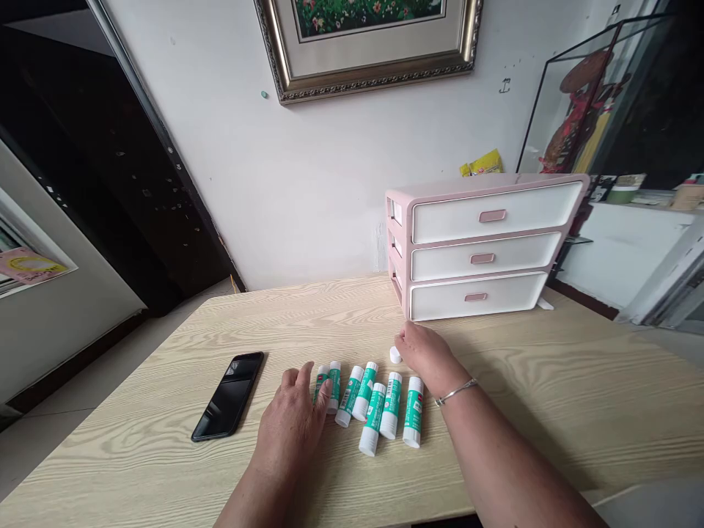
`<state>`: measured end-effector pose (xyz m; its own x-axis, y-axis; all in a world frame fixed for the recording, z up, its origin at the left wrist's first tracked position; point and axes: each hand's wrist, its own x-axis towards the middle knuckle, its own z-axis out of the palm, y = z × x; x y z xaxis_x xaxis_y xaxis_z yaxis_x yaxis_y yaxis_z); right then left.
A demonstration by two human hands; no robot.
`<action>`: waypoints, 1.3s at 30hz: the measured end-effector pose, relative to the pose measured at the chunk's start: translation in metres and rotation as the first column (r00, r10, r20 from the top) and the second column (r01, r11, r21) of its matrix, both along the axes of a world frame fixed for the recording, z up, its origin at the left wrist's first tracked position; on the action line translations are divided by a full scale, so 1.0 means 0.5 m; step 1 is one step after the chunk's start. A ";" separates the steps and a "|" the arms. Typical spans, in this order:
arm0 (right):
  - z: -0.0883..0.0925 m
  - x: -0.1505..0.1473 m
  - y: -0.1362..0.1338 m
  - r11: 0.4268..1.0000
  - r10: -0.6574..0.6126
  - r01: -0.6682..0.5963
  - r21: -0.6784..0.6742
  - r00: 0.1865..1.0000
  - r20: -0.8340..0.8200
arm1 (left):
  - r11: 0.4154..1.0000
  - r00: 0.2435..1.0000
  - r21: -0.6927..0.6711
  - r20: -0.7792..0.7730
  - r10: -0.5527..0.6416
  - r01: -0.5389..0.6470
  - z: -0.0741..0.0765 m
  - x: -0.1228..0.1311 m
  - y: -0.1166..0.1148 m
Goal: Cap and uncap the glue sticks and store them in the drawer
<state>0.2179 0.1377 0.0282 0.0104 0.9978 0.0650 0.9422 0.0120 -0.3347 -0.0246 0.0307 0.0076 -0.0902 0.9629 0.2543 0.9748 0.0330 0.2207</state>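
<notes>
Right hand pinches a white cap at its fingertips, left hand lies open touching the end glue stick; sticks between the hands are round, so a nudge could roll them.

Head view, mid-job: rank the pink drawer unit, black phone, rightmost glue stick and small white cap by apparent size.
1. pink drawer unit, farthest from the camera yet clearly largest.
2. black phone.
3. rightmost glue stick.
4. white cap, smallest.
</notes>
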 end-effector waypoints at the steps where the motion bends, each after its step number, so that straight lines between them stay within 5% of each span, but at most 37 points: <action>1: 0.000 -0.001 -0.001 1.000 0.004 -0.004 -0.001 1.000 -0.004 | 1.000 1.000 0.015 -0.010 -0.020 0.020 -0.001 0.003 0.003; 10: -0.005 -0.005 0.001 1.000 -0.006 0.006 0.015 1.000 -0.009 | 0.994 0.996 -0.075 -0.019 -0.083 0.082 -0.006 0.034 0.029; 20: -0.019 -0.001 0.006 0.999 0.043 -0.043 0.021 0.999 -0.011 | 0.963 0.942 -0.021 -0.214 0.257 -0.268 0.004 -0.036 0.005; 27: -0.016 0.005 0.011 1.000 0.031 -0.031 0.002 0.999 -0.022 | 0.901 0.896 -0.092 -0.191 0.402 -0.424 0.020 -0.058 0.002; 39: -0.014 0.016 0.011 1.000 0.007 -0.007 0.007 1.000 -0.031 | 0.877 0.878 -0.088 -0.140 0.458 -0.472 -0.004 -0.102 0.005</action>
